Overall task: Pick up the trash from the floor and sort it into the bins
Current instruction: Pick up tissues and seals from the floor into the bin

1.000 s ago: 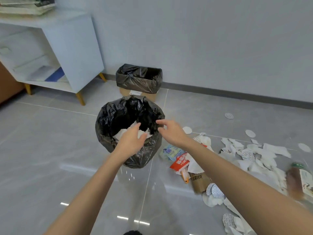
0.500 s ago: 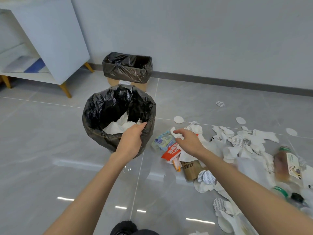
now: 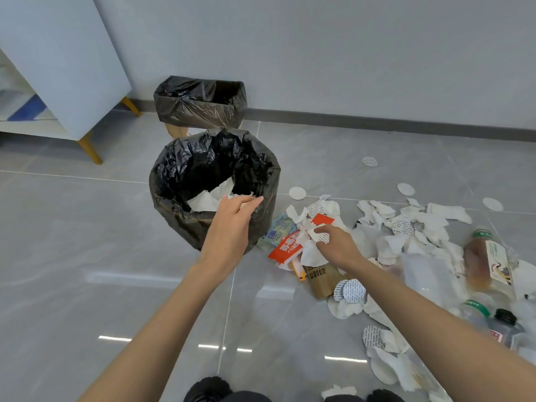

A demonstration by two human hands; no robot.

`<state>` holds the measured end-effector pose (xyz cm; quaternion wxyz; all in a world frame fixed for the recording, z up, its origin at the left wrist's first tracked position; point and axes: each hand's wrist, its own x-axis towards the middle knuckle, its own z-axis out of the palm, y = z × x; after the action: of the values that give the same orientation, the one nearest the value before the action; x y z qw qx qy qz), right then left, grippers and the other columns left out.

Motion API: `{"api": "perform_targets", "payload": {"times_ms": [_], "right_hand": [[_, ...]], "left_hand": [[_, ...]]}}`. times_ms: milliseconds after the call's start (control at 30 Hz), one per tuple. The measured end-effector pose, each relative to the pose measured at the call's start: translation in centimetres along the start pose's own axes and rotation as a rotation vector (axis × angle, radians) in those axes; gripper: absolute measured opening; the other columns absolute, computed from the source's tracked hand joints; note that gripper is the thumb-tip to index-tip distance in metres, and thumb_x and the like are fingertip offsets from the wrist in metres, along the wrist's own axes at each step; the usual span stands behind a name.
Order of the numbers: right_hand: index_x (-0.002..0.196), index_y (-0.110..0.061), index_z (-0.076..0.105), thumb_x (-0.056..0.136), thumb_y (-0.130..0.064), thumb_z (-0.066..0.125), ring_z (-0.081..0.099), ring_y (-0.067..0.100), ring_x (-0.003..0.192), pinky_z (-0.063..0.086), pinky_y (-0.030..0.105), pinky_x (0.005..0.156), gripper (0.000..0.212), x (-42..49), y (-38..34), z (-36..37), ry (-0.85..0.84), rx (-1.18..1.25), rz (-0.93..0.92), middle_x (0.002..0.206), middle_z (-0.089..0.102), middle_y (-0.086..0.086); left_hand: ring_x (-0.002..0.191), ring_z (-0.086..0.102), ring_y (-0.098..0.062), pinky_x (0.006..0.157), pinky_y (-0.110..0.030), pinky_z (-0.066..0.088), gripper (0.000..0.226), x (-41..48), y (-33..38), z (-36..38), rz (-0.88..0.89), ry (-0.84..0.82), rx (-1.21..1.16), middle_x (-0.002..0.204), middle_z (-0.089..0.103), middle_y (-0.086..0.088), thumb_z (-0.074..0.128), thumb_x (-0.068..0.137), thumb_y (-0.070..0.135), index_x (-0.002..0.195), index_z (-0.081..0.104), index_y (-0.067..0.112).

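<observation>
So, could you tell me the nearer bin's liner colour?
Black liner, seen in the head view.

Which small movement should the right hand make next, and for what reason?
Probably close the right hand on the crumpled white paper scrap and lift it: the fingers already touch it, and the round black-lined bin beside it already holds white paper.

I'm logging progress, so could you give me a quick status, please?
Left hand at round bin rim, fingers loose. Right hand pinching white paper scrap from floor pile. Nothing in the way.

Office-like room: grey tiled floor, white cabinet, lined bins
</observation>
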<state>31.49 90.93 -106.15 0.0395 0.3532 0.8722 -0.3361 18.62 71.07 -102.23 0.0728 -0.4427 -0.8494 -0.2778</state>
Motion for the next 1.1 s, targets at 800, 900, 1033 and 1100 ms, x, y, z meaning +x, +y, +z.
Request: {"api": "perform_targets", "payload": {"times_ms": [800, 900, 1033, 1100], "right_hand": [[0.138, -0.033, 0.039, 0.089, -0.035, 0.056, 0.040, 0.026, 0.126, 0.039, 0.043, 0.097, 0.051, 2.0, 7.8, 5.7, -0.152, -0.530, -0.051, 0.137, 0.046, 0.000], [0.129, -0.029, 0.047, 0.090, -0.028, 0.054, 0.045, 0.027, 0.117, 0.042, 0.039, 0.087, 0.039, 1.4, 8.0, 5.7, -0.126, -0.525, -0.055, 0.126, 0.051, 0.002], [0.121, -0.024, 0.055, 0.089, -0.010, 0.048, 0.050, 0.028, 0.111, 0.042, 0.033, 0.078, 0.036, 1.1, 8.5, 5.9, -0.085, -0.519, -0.072, 0.117, 0.058, 0.005], [0.121, -0.023, 0.058, 0.088, -0.011, 0.050, 0.052, 0.028, 0.112, 0.044, 0.033, 0.079, 0.036, 0.9, 8.5, 5.7, -0.074, -0.508, -0.071, 0.116, 0.061, 0.006]], "left_hand": [[0.142, 0.002, -0.046, 0.109, -0.050, 0.030, 0.076, -1.3, 1.4, 16.3, -0.206, -0.883, 0.197, 0.159, -0.003, -0.004, 0.055, 0.091, 0.030, 0.150, 0.007, 0.032], [0.140, 0.016, -0.039, 0.107, -0.043, 0.036, 0.071, -2.3, 1.5, 16.6, -0.168, -0.825, 0.242, 0.157, 0.010, -0.005, 0.054, 0.092, 0.022, 0.149, 0.012, 0.032], [0.130, 0.033, -0.030, 0.100, -0.039, 0.042, 0.055, -3.3, 1.9, 15.9, -0.172, -0.725, 0.170, 0.143, 0.036, -0.004, 0.049, 0.094, 0.020, 0.145, 0.031, 0.028], [0.125, 0.040, -0.027, 0.095, -0.038, 0.043, 0.046, -3.5, 2.0, 15.4, -0.210, -0.684, 0.091, 0.134, 0.046, -0.004, 0.046, 0.094, 0.020, 0.140, 0.043, 0.027]]}}
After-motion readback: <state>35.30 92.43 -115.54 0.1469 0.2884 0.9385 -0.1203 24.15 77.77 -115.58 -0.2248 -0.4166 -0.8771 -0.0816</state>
